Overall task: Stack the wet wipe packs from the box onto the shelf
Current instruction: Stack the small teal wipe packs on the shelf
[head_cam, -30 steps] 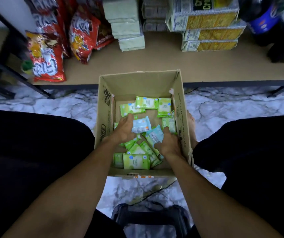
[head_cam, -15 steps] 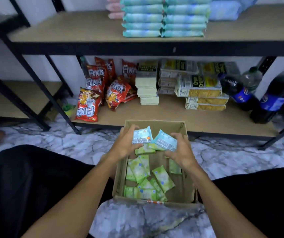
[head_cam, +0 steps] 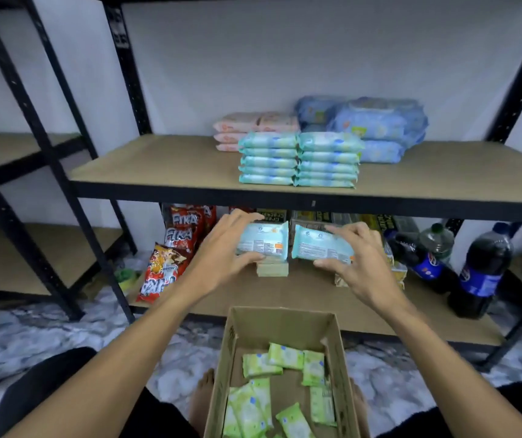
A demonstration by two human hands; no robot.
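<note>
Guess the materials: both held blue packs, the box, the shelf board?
Left pack and right pack: probably soft plastic film; glossy, crinkled, printed. Box: cardboard, matte brown, folded flap. Shelf board: likely particleboard or MDF, matte tan; frame looks black painted metal, perforated.

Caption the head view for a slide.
Left hand and right hand each hold a blue wipe pack below the shelf's teal stacks; green packs lie in the box.

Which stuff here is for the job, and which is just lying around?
For the job: left hand holding left pack; right hand holding right pack; green packs; box; shelf; blue stacks.
Just lying about: chip bags; soda bottles.
</note>
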